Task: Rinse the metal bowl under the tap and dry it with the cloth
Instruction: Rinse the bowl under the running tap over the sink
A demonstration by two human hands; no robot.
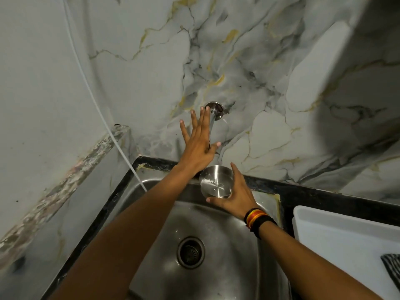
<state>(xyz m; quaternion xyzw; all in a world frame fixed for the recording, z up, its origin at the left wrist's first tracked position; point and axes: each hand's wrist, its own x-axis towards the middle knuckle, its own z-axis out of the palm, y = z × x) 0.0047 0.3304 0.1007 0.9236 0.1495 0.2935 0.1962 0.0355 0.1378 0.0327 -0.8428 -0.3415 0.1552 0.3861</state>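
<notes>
Both forearms are bare, without sleeves. Just behind the right hand (pixel 236 194), the wrist wears stacked bands (pixel 258 221): black, yellow, orange-red, then black.

Counts at the sink: two hands, one bowl, one tap, one drain, one tray

Two hands show: the left hand (pixel 198 146) with all five fingers spread flat against the one wall tap (pixel 213 114), and the right hand (pixel 234 197) with thumb and fingers clasped around the single metal bowl (pixel 216 182), which sits between its thumb and fingertips. One steel sink (pixel 151 191) lies below both hands, with one round drain (pixel 191 252) well below the right thumb. One white tray (pixel 337 232) sits out beyond the right wrist, holding one striped cloth (pixel 391 267). One stack of wristbands (pixel 257 219) circles the right wrist. One thin white tube (pixel 91 79) runs down left of the left fingers.
</notes>
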